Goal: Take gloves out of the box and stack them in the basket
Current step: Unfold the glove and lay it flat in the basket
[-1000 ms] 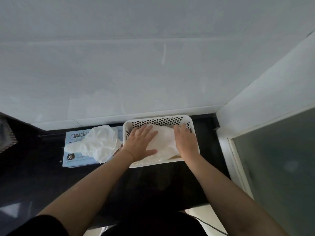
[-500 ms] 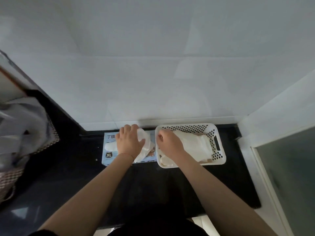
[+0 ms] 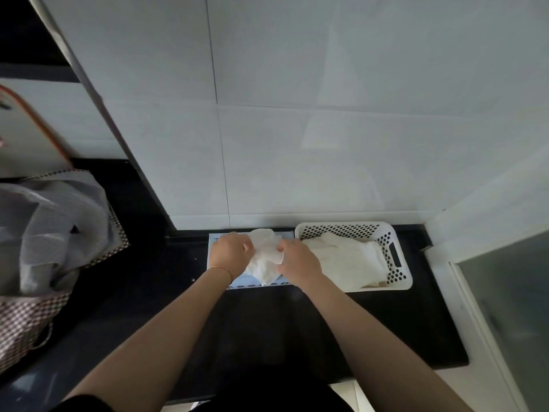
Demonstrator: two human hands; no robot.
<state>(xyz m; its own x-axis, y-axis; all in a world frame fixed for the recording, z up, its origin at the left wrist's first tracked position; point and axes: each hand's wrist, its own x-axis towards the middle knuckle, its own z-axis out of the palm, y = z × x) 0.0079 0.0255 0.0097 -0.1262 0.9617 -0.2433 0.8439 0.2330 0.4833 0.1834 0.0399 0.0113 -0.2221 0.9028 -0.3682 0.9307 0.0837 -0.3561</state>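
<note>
Both the left hand (image 3: 230,254) and right hand (image 3: 298,263) pinch the crumpled white glove (image 3: 264,260) bunched over the glove box (image 3: 214,242), so it wants drawing straight up, one piece only, then laying flat on the gloves in the white basket (image 3: 398,257) just beside.

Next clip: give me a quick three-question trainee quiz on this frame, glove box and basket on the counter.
1. True or false: the white basket stands to the right of the glove box.
2. What do both hands, left and right, grip?
3. The basket holds: A) nothing, B) white gloves, C) a bottle.

Key: 1 true. 2 the bunched white gloves over the box. 3 B.
</note>
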